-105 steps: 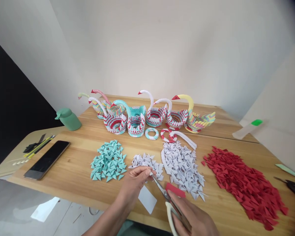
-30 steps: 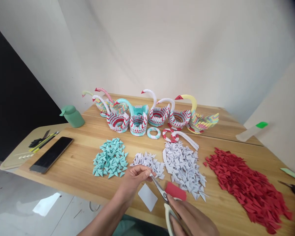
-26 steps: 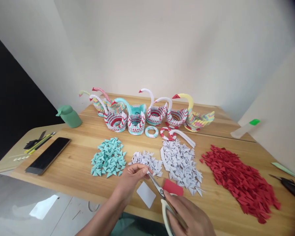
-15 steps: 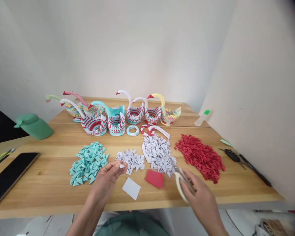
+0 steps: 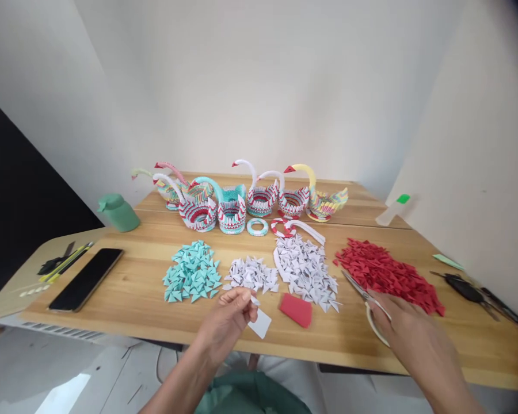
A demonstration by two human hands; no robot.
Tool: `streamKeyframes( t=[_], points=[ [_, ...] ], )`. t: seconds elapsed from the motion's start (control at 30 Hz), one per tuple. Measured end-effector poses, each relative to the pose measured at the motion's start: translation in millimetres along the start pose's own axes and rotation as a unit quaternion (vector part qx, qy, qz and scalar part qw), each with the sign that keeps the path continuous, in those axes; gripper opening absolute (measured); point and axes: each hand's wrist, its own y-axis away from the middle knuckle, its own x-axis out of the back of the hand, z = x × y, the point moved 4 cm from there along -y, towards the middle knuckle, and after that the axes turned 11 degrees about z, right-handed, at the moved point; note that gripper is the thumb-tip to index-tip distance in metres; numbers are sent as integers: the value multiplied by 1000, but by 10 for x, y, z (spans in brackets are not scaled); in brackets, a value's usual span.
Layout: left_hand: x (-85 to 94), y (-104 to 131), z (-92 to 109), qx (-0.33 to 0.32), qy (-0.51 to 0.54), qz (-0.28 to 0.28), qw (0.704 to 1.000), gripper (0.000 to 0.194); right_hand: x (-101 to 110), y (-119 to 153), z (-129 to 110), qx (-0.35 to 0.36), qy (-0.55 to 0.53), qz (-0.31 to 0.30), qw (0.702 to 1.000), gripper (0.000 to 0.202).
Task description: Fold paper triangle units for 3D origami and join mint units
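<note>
Scissors [image 5: 364,294] are sitting low beside the near left side of the red pile [image 5: 386,269], their blades pointing away and to the left; whether they are fully resting on the tabletop [image 5: 142,296] is hard to tell.

Trouble could be coming from that closeness: a sideways sweep of the right hand [image 5: 401,322] would be pushing the blades into the pile and scattering it. Fingers lifting unevenly could also be dragging the tool askew. Over at the left hand [image 5: 237,309], the white piece [image 5: 254,300] is looking so small that a slack pinch would be letting it drop onto the white card [image 5: 261,325] or into the small white pile [image 5: 251,274], where it would be getting lost among its likes. Too hard a squeeze could be creasing it.

As for the grip, the left one is closing finger and thumb right on the white piece, leaving no gap, while partly hiding the white card; the red card [image 5: 296,310] is lying to the right. The right grip is curving over the tool's near end and touching it; how firmly it is holding, if at all, I cannot tell.
</note>
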Motion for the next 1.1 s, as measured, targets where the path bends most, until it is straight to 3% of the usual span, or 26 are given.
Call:
streamKeyframes(
  t=[0.1,0.2,0.27,0.37,0.5,0.63,0.73,0.83,0.9,0.97,1.1],
  points=[
    [-47,28,10,-10,-23,1,1000,21,205,-148,-658,38,-121,22,992,33],
    [-104,51,42,-41,-65,6,997,24,337,-220,-1378,84,-301,2,950,20],
    [-118,68,60,-67,-98,11,993,25,405,-255,-1672,85,-366,36,926,13],
    [-99,97,74,-104,-141,16,984,22,430,-286,-1854,83,-408,51,908,7],
    [-59,131,94,-158,-191,22,969,16,406,-307,-1919,102,-442,31,890,10],
    [-53,145,106,-201,-244,13,949,15,349,-317,-1951,96,-435,-1,895,15],
    [-90,167,157,-294,-345,-1,891,13,312,-316,-1948,114,-399,-11,910,20],
    [-186,229,225,-440,-457,-44,772,11,302,-324,-1918,153,-354,7,923,26],
    [-222,257,248,-489,-479,-63,726,13,300,-329,-1890,166,-355,11,920,25],
    [-201,243,261,-472,-461,-44,750,11,293,-325,-1853,146,-391,7,908,17],
    [-82,170,171,-305,-350,9,885,15,216,-249,-1808,39,-487,-20,873,10]
  ],
)
